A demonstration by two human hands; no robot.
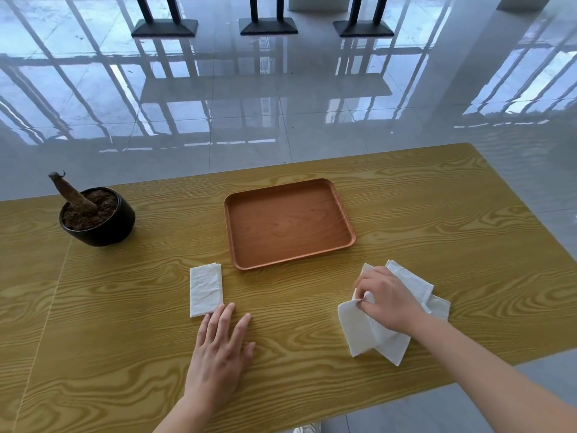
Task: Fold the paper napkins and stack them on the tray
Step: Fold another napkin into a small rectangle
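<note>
The loose pile of white paper napkins point(359, 329) lies fanned on the right of the yellow wood-grain table point(406, 214), near its front edge and within easy reach of the right hand point(390, 301). That hand rests on top of the pile, its fingers point(363, 285) curled and pinching the raised edge of the uppermost sheet, probably to peel it off the rest for folding.

To the left, one folded white paper napkin point(206, 290) lies flat as a narrow rectangle, just beside the near left corner of the shallow brown wooden tray point(290, 223). It is not yet on the tray, which holds no napkin, so stacking has not begun. The left hand point(218, 357) lies palm down on the table with its fingers point(229, 310) straight and spread, grasping nothing. Their tips reach the folded napkin's near corner — touching or just short of it, I cannot tell.

The tray sits at the table's centre between both hands' work. A round black pot of dark soil with a cut brown stump point(96, 217) stands well apart on the far left.
</note>
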